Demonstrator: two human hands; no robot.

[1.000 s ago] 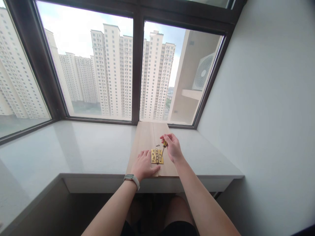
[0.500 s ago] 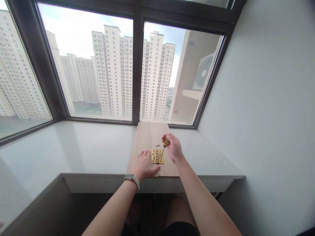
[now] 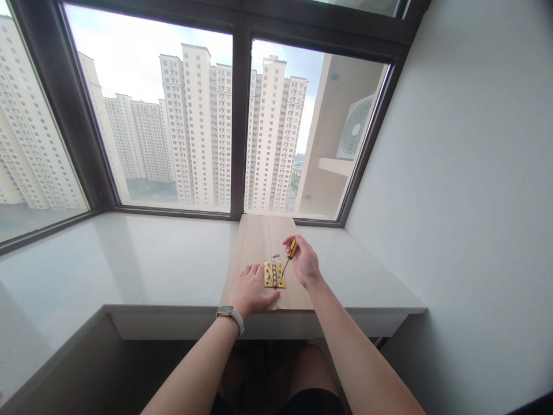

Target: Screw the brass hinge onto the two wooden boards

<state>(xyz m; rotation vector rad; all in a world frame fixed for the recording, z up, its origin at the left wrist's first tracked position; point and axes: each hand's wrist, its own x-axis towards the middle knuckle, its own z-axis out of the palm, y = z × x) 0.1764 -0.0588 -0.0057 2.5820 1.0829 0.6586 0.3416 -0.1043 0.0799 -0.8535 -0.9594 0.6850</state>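
A brass-coloured hinge lies opened flat across the seam between two pale wooden boards. My right hand is closed around the yellow and black handle of a screwdriver. The tool slants down to the left, its tip at the hinge's right leaf. Fingers apart, my left hand rests flat on the boards, fingertips beside the hinge's left edge and thumb below it. Just above the hinge lie some small screws, too small to count.
The boards lie on a white windowsill counter, reaching from its front edge to the dark window frame. A white wall rises at the right. My legs are under the counter.
The screwdriver handle has turned slightly in my right hand, showing more yellow. Its tip stays at the right leaf. My left hand holds its place; the whole view has shifted a little.
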